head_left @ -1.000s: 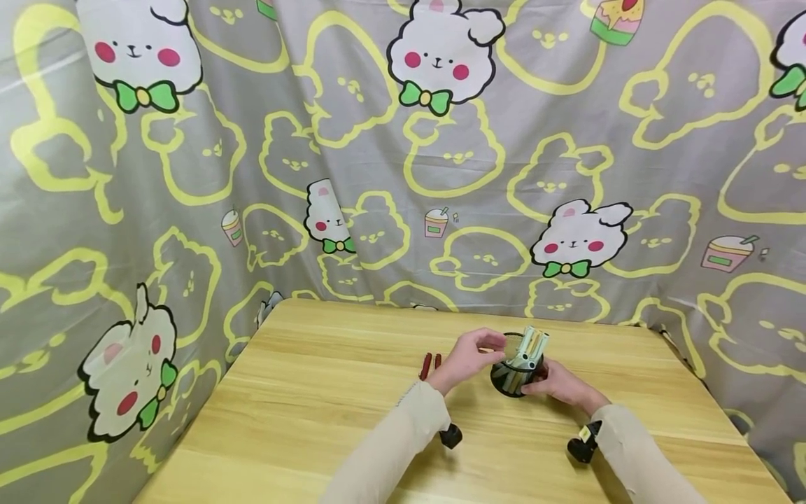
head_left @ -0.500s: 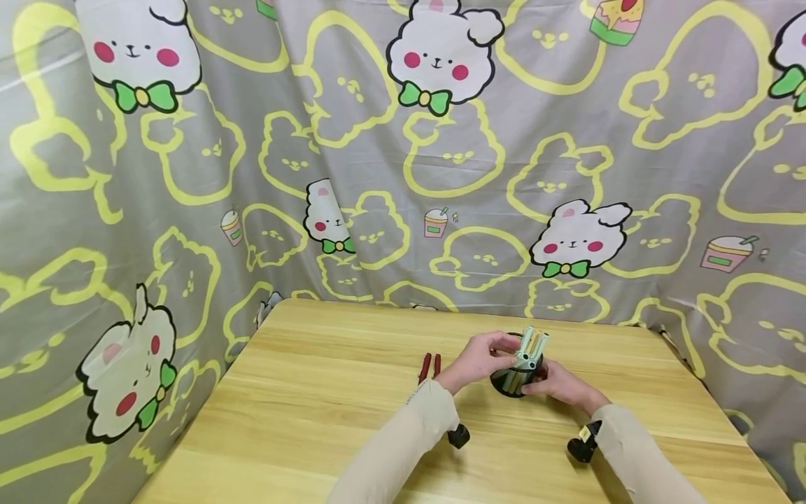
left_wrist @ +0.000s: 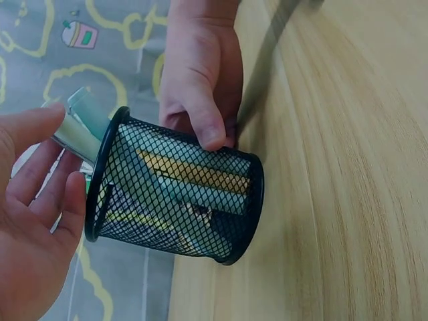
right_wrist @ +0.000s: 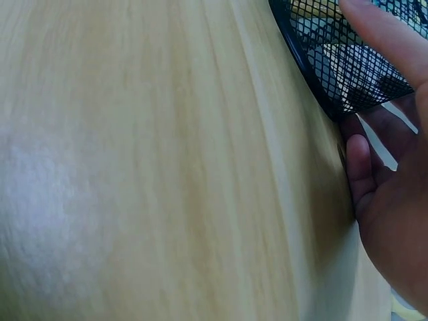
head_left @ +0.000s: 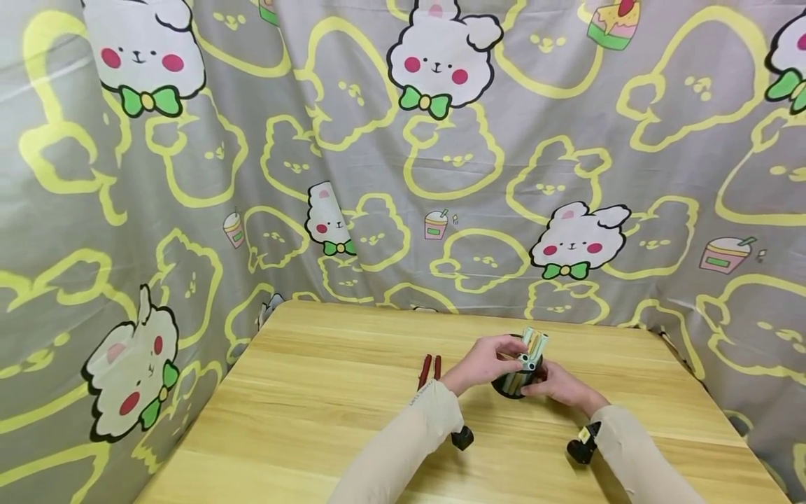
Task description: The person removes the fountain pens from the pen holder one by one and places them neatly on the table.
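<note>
Backdrop cloth [head_left: 378,175] grey with yellow outlines and white rabbit figures, hangs behind and to both sides of the worktop [head_left: 327,413], light wood grain, fills lower part of head view.

Beige sleeves [head_left: 403,448] come in from the bottom edge, each with a small dark wrist unit under it.

Black mesh pen cup [head_left: 513,381] stands on the worktop right of centre, toward the far half, between the two hands. Left wrist view shows the mesh wall and rim plainly, base on the wood. Cup holds several pens [head_left: 531,348], pale green and yellow barrels, leaning, tops sticking out above the rim.

Right hand [head_left: 557,383] on the right side of the cup, thumb lying across the mesh wall, other fingers behind the cup down by the worktop: grip wrapped round the cup. Right wrist view shows thumb [right_wrist: 388,40] on the mesh and palm close to the cup base.

Left hand [head_left: 481,362] at the cup's left and top, fingers reaching to the pen tops. In left wrist view the fingers [left_wrist: 40,167] are only loosely bent beside the rim, thumb up against the end of a pale green pen [left_wrist: 83,124]; grip spread, touching, not clamped on anything I can see.

Two red pens [head_left: 430,369] lie side by side on the worktop just left of the left wrist, apart from the cup.
</note>
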### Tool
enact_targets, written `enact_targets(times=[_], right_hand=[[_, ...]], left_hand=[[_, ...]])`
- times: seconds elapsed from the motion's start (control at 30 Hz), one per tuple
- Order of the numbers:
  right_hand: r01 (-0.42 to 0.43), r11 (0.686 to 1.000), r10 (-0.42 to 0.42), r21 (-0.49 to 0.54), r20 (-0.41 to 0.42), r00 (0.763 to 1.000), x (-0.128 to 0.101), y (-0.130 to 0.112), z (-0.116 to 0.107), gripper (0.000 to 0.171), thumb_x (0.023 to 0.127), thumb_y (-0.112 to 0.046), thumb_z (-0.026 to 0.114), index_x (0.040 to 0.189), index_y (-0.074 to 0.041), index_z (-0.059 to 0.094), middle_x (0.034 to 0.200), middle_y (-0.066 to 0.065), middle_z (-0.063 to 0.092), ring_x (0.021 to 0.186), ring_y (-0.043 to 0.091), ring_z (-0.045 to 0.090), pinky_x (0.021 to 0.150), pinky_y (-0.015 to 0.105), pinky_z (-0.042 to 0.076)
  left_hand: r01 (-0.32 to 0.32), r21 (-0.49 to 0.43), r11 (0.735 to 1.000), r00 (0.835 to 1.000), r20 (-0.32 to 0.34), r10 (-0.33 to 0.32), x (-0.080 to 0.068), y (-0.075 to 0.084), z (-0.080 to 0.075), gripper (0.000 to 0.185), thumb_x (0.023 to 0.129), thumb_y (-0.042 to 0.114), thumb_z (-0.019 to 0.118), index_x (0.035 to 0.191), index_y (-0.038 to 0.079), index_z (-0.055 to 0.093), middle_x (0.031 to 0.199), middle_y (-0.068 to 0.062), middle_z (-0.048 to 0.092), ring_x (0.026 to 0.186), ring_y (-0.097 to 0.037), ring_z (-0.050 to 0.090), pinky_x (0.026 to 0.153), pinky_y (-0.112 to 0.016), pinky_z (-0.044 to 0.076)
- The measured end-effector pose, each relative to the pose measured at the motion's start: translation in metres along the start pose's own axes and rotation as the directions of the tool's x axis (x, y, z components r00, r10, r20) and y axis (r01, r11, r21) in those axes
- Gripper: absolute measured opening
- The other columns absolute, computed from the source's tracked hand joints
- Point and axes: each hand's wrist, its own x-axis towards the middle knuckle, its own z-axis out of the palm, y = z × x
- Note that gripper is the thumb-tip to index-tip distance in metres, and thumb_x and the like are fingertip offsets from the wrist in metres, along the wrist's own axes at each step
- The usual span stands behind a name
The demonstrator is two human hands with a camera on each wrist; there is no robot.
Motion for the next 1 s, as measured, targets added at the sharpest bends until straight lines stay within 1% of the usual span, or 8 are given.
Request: enact_targets(times=[0.07, 0.33, 0.53, 0.7, 0.8, 1.0], right_hand=[[-0.005, 1.000, 0.005, -0.002, 0.001, 1.000, -0.0001, 0.0003, 0.0002, 0.067, 0.084, -0.009, 0.071, 0.135, 0.014, 0.033, 0.124, 0.027, 0.052, 0.109, 0.023, 0.054, 0.087, 0.022, 0.046], [-0.007, 1.000, 0.007, 0.002, 0.006, 1.000, -0.0008, -0.0005, 0.0007, 0.067, 0.085, -0.008, 0.071, 0.135, 0.015, 0.033, 0.123, 0.028, 0.052, 0.108, 0.022, 0.055, 0.086, 0.022, 0.046], [-0.023, 1.000, 0.023, 0.009, 0.000, 1.000, -0.0006, 0.0001, 0.0014, 0.070, 0.084, -0.008, 0.071, 0.136, 0.015, 0.030, 0.125, 0.028, 0.051, 0.110, 0.021, 0.054, 0.087, 0.021, 0.045], [-0.021, 1.000, 0.021, 0.001, -0.011, 1.000, -0.0002, 0.0005, 0.0012, 0.072, 0.084, -0.009, 0.072, 0.137, 0.015, 0.030, 0.128, 0.029, 0.048, 0.111, 0.022, 0.052, 0.088, 0.020, 0.044], [-0.020, 1.000, 0.020, -0.007, -0.013, 1.000, -0.0004, 0.0005, 0.0014, 0.069, 0.084, -0.009, 0.072, 0.136, 0.014, 0.033, 0.128, 0.029, 0.048, 0.110, 0.019, 0.052, 0.088, 0.020, 0.044], [-0.019, 1.000, 0.019, 0.008, -0.008, 1.000, 0.0000, 0.0004, 0.0020, 0.064, 0.084, -0.009, 0.072, 0.133, 0.014, 0.038, 0.127, 0.029, 0.049, 0.108, 0.015, 0.054, 0.088, 0.020, 0.043]], left_hand=[[0.001, 0.002, 1.000, 1.000, -0.001, -0.001, 0.0000, -0.0003, 0.0003, 0.025, 0.089, 0.012, 0.067, 0.114, 0.011, 0.066, 0.101, 0.007, 0.066, 0.090, -0.001, 0.058, 0.076, -0.017, 0.048], [0.005, 0.031, 1.000, 1.000, 0.007, -0.005, 0.0021, -0.0025, 0.0013, 0.022, 0.088, 0.011, 0.068, 0.110, 0.014, 0.068, 0.097, 0.008, 0.066, 0.089, 0.000, 0.058, 0.074, -0.016, 0.048], [0.012, 0.033, 0.999, 1.000, 0.016, -0.013, 0.0019, -0.0025, 0.0013, 0.021, 0.089, 0.010, 0.067, 0.109, 0.014, 0.069, 0.096, 0.007, 0.066, 0.088, 0.000, 0.058, 0.071, -0.015, 0.049], [0.027, 0.008, 1.000, 1.000, -0.013, -0.027, 0.0012, -0.0027, -0.0003, 0.020, 0.089, 0.011, 0.067, 0.109, 0.014, 0.069, 0.095, 0.008, 0.066, 0.087, 0.000, 0.058, 0.072, -0.017, 0.049], [0.027, -0.002, 1.000, 0.999, -0.041, -0.027, 0.0001, -0.0012, -0.0016, 0.021, 0.090, 0.013, 0.066, 0.111, 0.014, 0.069, 0.096, 0.009, 0.065, 0.087, 0.000, 0.058, 0.073, -0.017, 0.049], [-0.020, 0.015, 1.000, 0.993, -0.112, 0.021, -0.0001, 0.0065, -0.0060, 0.023, 0.091, 0.015, 0.065, 0.114, 0.014, 0.068, 0.099, 0.008, 0.067, 0.088, -0.001, 0.059, 0.072, -0.016, 0.050]])
